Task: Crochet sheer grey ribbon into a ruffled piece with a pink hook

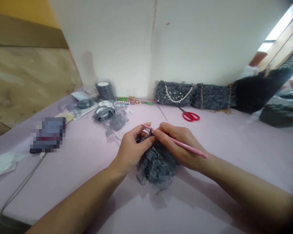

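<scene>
Near the middle of the table, my left hand (134, 144) pinches the top edge of a dark grey crocheted ribbon piece (157, 164). The piece is ruffled and partly sheer, and it hangs below both hands. My right hand (177, 141) is closed around a pink crochet hook (188, 147), whose handle end points to the lower right. The hook's tip lies by my left thumb and index finger, at the edge of the piece. Fingers partly hide the stitches there. A loose length of grey sheer ribbon (117, 120) lies beyond my left hand, beside its roll.
Red-handled scissors (190, 116) and a thin needle-like rod (162, 113) lie behind my hands. Two grey bags, one with a pearl strand (178, 99) and one with a gold chain (201, 96), stand against the wall. Ribbon spools (104, 91) and a cabled phone (48, 135) are leftward.
</scene>
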`<state>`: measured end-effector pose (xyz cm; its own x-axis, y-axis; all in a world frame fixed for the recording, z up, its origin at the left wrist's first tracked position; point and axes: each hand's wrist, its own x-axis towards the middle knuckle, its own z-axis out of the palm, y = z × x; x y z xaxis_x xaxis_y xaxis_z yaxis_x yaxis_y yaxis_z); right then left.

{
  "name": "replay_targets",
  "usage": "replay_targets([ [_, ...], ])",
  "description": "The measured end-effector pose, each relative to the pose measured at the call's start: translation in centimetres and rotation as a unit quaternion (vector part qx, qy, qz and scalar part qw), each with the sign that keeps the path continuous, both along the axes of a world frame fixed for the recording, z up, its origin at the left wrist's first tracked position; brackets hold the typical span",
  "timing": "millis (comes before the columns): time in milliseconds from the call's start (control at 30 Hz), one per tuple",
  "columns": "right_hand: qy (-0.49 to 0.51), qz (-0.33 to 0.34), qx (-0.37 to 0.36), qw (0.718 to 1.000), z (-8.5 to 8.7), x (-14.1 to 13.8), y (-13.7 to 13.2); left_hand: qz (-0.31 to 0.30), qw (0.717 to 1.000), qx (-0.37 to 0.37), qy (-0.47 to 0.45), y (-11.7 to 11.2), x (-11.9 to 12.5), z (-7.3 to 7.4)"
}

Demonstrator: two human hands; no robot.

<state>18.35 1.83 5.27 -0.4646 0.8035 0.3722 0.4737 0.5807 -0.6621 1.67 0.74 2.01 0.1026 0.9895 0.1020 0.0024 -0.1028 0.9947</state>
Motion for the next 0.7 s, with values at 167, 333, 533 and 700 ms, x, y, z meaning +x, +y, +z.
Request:
replay_targets([
  [167,0.046,-0.011,-0.074,0.996,-0.3,0.1,0.5,-0.015,1.0,0.021,0.008,0.5,-0.8,0.5],
  [333,0.076,0.007,-0.071,0.995,-0.9,0.7,1.3,-0.02,0.995,0.045,0.081,1.6,-2.9,1.5],
  [533,0.088,0.05,-0.06,0.993,-1.5,1.1,1.5,-0.13,0.991,-0.004,0.008,1.7,-3.5,1.1],
  [700,0.085,0.068,-0.062,0.992,-1.4,1.1,1.5,-0.17,0.979,-0.066,-0.096,1.3,-3.0,1.1],
])
